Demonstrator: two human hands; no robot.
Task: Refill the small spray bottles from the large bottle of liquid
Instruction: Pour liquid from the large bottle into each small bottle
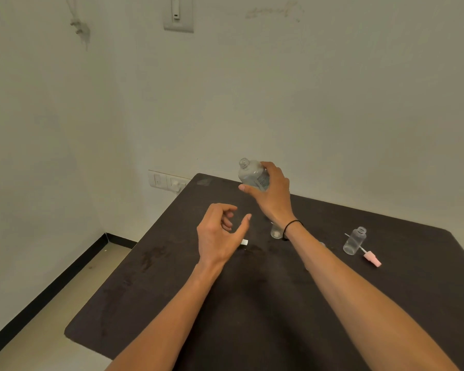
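1. Bottles are what we are dealing with, and they sit on a dark table (172, 290) pushed into a corner of pale walls.
2. Toward the table's left side, our left hand (217, 234) hovers above the surface, fingers loosely curled and thumb out, holding nothing.
3. Just beside that hand lies a small white piece (244, 242); we cannot tell what it is.
4. Near the far edge, our right hand (272, 194) grips the large bottle (252, 174) round its body, fingers and thumb wrapped on it. The bottle is tilted, neck up and to the left, with no cap on.
5. Under the right wrist, which wears a black band (292, 226), stands a small clear bottle (276, 232), partly hidden by the arm.
6. Further right, well apart from the hands, a second small bottle (355, 241) stands open near the table's right edge.
7. Just beside it lies a pink spray head (372, 258) with its thin tube, flat on the surface.
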